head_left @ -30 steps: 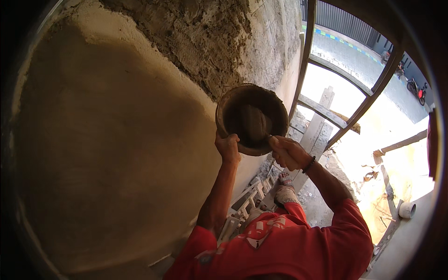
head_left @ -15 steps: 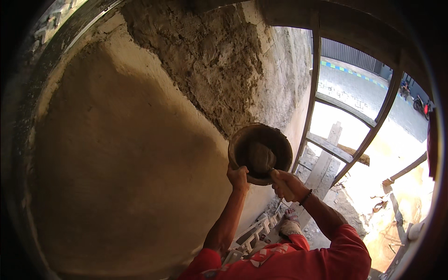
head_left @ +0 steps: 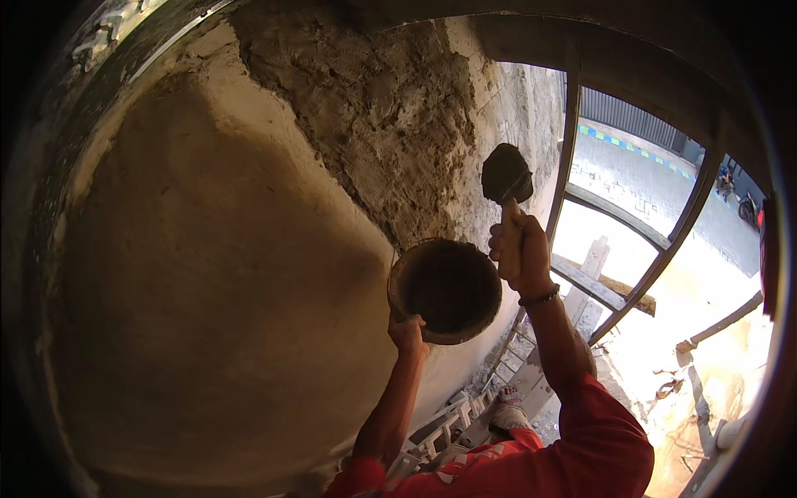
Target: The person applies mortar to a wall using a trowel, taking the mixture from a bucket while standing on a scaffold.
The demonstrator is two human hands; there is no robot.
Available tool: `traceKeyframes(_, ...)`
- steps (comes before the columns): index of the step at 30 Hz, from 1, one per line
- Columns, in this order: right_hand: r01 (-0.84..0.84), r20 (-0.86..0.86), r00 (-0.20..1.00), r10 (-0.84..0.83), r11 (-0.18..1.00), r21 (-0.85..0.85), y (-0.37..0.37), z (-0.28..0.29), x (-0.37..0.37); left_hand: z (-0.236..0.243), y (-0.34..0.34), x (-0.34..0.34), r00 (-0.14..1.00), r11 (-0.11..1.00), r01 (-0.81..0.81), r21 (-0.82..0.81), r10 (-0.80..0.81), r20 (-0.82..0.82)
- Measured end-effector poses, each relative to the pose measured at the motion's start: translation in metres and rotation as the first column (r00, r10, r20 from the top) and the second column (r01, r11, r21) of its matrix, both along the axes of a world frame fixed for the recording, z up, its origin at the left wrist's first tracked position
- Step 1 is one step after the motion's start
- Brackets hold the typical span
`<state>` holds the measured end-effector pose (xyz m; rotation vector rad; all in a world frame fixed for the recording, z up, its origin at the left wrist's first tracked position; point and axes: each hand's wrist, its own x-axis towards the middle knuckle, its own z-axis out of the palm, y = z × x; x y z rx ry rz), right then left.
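My left hand (head_left: 408, 334) is closed on the near left rim of a round, dark bucket (head_left: 486, 319), tilted so that I see into it; its inside is in deep shadow. In my right hand (head_left: 531, 253) is the pale handle of a trowel (head_left: 508, 174), raised above and to the right of the bucket. Dark wet mortar appears to cover the trowel's blade. Behind both stands a wall, with rough, lumpy mortar (head_left: 374, 108) on its upper part and a smoother plastered area (head_left: 199, 290) at the left.
A dark metal frame (head_left: 573, 124) with crossbars stands at the right, open to a bright paved street. Below me are wooden planks (head_left: 591, 270) and a ladder-like piece (head_left: 452, 419) near my foot (head_left: 509, 402). A motorcycle (head_left: 750, 209) is parked outside at the far right.
My right hand has lifted the trowel out of the bucket, up and to the right, with mortar on its blade. The bucket in my left hand has shifted slightly left and down.
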<state>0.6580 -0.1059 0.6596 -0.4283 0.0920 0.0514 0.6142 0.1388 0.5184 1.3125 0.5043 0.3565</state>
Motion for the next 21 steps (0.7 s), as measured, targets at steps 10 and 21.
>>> traceKeyframes(10, 0.739, 0.342, 0.658, -0.671, 0.663, -0.123, 0.006, 0.067, 0.175, -0.019, 0.049, -0.107, 0.943, 0.968, -0.214, 0.127, 0.239, -0.232)
traceKeyframes(21, 0.564, 0.552, 0.826, -0.117, 0.178, -0.806, 0.168, 0.120, 0.196, -0.042, 0.031, -0.121, 0.897, 0.960, -0.238, 0.148, 0.276, -0.345)
